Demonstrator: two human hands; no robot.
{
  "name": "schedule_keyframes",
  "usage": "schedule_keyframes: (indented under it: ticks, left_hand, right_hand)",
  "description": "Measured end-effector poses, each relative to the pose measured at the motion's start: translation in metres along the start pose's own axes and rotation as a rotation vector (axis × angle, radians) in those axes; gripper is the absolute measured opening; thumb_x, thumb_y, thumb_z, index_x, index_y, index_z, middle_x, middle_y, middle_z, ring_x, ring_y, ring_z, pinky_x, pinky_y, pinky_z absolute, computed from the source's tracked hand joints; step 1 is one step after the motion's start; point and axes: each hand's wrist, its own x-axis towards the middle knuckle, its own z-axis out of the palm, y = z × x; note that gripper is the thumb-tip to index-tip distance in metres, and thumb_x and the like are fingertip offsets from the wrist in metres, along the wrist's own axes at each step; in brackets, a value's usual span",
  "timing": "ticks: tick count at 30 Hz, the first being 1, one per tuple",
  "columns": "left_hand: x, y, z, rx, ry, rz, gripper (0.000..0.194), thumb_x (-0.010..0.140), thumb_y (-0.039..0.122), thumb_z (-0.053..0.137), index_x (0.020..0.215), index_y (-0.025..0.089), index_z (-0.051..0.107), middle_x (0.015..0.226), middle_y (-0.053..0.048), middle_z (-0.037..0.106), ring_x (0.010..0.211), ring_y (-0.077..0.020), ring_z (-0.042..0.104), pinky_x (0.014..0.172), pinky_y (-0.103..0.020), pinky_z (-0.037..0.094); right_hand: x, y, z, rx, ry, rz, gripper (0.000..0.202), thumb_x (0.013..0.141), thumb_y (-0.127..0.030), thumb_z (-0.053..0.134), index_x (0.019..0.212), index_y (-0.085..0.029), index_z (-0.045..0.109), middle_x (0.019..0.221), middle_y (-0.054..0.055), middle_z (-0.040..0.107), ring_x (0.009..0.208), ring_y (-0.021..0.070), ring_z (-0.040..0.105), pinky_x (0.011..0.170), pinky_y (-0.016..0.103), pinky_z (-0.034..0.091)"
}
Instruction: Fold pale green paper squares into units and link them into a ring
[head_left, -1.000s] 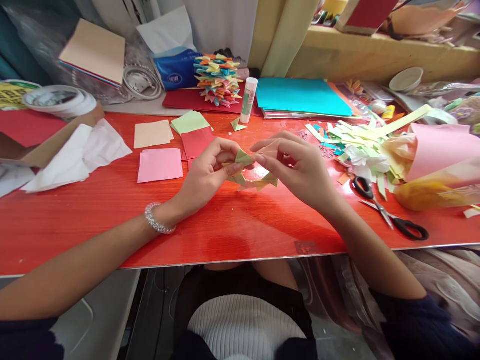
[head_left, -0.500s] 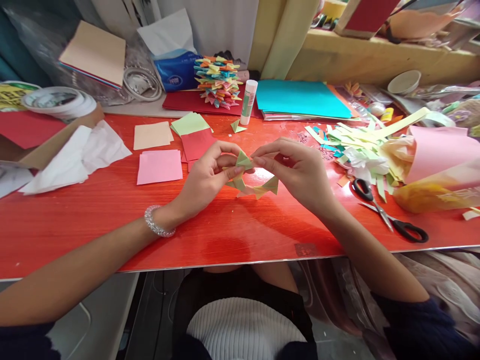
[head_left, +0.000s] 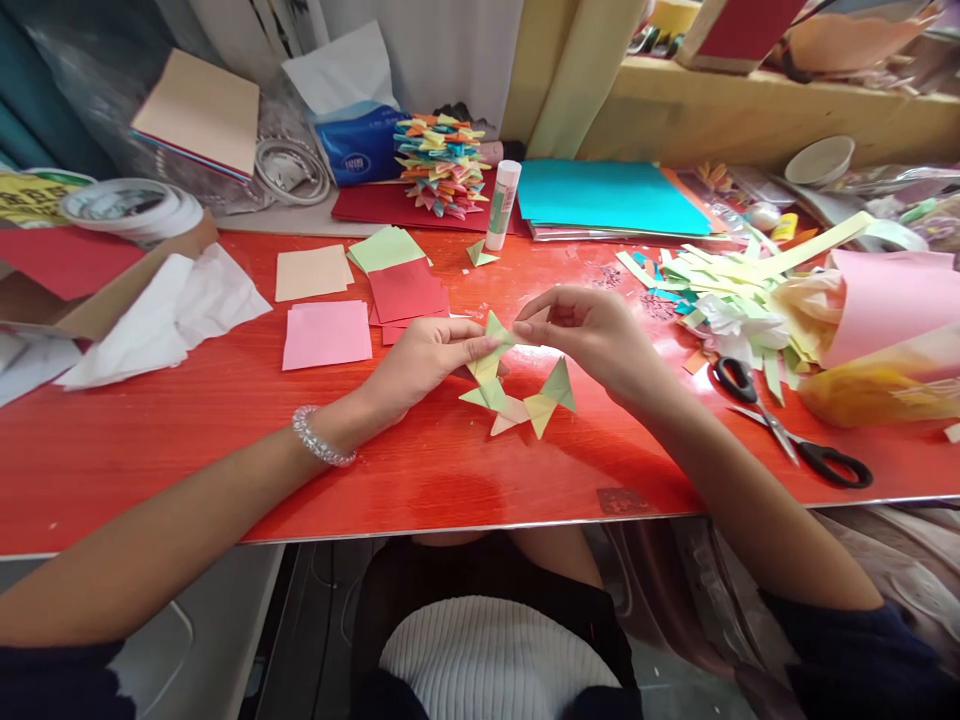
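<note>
Both my hands hold a curved chain of folded paper pieces (head_left: 517, 395), pale green and yellow, just above the red table (head_left: 187, 430). My left hand (head_left: 424, 360) pinches the chain's upper end from the left. My right hand (head_left: 592, 335) pinches the same top piece from the right with thumb and fingers. The rest of the chain hangs down below the hands in an arc. A beaded bracelet (head_left: 322, 440) sits on my left wrist.
Square paper sheets, pink (head_left: 326, 335), red (head_left: 405, 292), green and cream, lie behind the hands. A glue stick (head_left: 502, 205) stands by a stack of colourful folded pieces (head_left: 442, 160). Black scissors (head_left: 787, 425) and paper scraps (head_left: 720, 285) lie right. White tissue (head_left: 169, 310) lies left.
The hands have lifted and spread slightly, letting the paper chain unfold and hang lower; more of its arc now shows below the fingers.
</note>
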Motion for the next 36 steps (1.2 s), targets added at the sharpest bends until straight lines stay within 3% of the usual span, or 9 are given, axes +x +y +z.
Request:
schedule_keyframes:
  ticks: [8,15,18,21,24,26,29,32,36]
  left_hand:
    - [-0.001,-0.002,-0.001,0.085,-0.005,0.003,0.027,0.081,0.042,0.066,0.077,0.015,0.069,0.076,-0.004,0.071,0.073,-0.0154,0.066,0.072,-0.027,0.049]
    - [0.001,-0.001,-0.001,-0.012,-0.062,-0.066,0.028,0.077,0.042,0.071,0.079,0.014,0.066,0.074,-0.005,0.073,0.068,-0.0154,0.068,0.066,-0.026,0.052]
    - [0.001,0.000,-0.001,-0.028,-0.006,-0.081,0.029,0.075,0.041,0.073,0.078,0.013,0.065,0.071,-0.005,0.072,0.065,-0.0156,0.068,0.063,-0.027,0.054]
    - [0.002,0.000,-0.002,-0.061,0.038,-0.100,0.029,0.074,0.040,0.074,0.081,0.013,0.064,0.070,-0.005,0.071,0.063,-0.0152,0.068,0.060,-0.027,0.055]
    - [0.002,0.001,-0.003,-0.073,0.052,-0.083,0.027,0.076,0.037,0.073,0.081,0.013,0.064,0.071,-0.005,0.071,0.063,-0.0146,0.068,0.058,-0.025,0.055]
    - [0.002,0.002,-0.003,-0.092,0.055,-0.068,0.025,0.076,0.035,0.073,0.081,0.013,0.063,0.072,-0.005,0.071,0.065,-0.0149,0.068,0.059,-0.025,0.055]
    - [0.002,0.003,-0.003,-0.134,0.070,-0.082,0.022,0.077,0.032,0.071,0.083,0.013,0.063,0.076,-0.006,0.072,0.067,-0.0151,0.069,0.060,-0.025,0.056]
    - [0.002,0.004,-0.004,-0.166,0.080,-0.092,0.023,0.076,0.031,0.072,0.087,0.013,0.063,0.080,-0.007,0.073,0.068,-0.0158,0.069,0.060,-0.027,0.057]
    - [0.003,0.003,-0.005,-0.172,0.088,-0.074,0.028,0.079,0.040,0.069,0.090,0.014,0.064,0.078,-0.007,0.073,0.066,-0.0151,0.068,0.059,-0.026,0.057]
  right_hand:
    - [-0.002,-0.001,0.012,0.110,0.028,0.061,0.022,0.075,-0.033,0.074,0.072,-0.016,0.061,0.073,0.002,0.064,0.070,0.0133,0.058,0.065,0.030,0.045]
    - [-0.001,0.004,0.014,0.150,-0.073,0.075,0.030,0.074,-0.043,0.073,0.080,-0.016,0.062,0.073,0.002,0.064,0.068,0.0129,0.059,0.065,0.029,0.047]
    - [0.009,0.012,0.006,0.008,-0.043,0.065,0.034,0.082,-0.050,0.064,0.091,-0.017,0.063,0.074,0.001,0.064,0.056,0.0089,0.050,0.053,0.025,0.040]
    - [0.035,0.019,-0.006,-0.272,0.045,0.001,0.036,0.092,-0.048,0.048,0.089,-0.016,0.065,0.083,0.006,0.067,0.057,0.0098,0.051,0.058,0.028,0.041]
    - [0.076,0.022,-0.007,-0.605,0.039,-0.129,0.021,0.091,-0.029,0.054,0.098,-0.016,0.070,0.094,0.010,0.068,0.077,0.0173,0.059,0.072,0.032,0.043]
    - [0.104,0.023,-0.001,-0.741,0.034,-0.232,0.026,0.091,-0.026,0.053,0.109,-0.016,0.068,0.108,0.014,0.065,0.092,0.0223,0.060,0.079,0.035,0.044]
    - [0.134,0.027,0.015,-0.910,0.026,-0.195,0.031,0.092,-0.024,0.051,0.119,-0.017,0.063,0.118,0.016,0.061,0.098,0.0283,0.060,0.075,0.037,0.044]
    - [0.143,0.034,0.025,-0.967,-0.020,-0.117,0.023,0.089,-0.022,0.053,0.106,-0.015,0.068,0.112,0.016,0.065,0.092,0.0287,0.062,0.071,0.036,0.045]
    - [0.130,0.044,0.019,-0.888,-0.032,-0.149,0.022,0.085,-0.013,0.054,0.103,-0.014,0.066,0.112,0.015,0.066,0.096,0.0268,0.061,0.075,0.034,0.045]
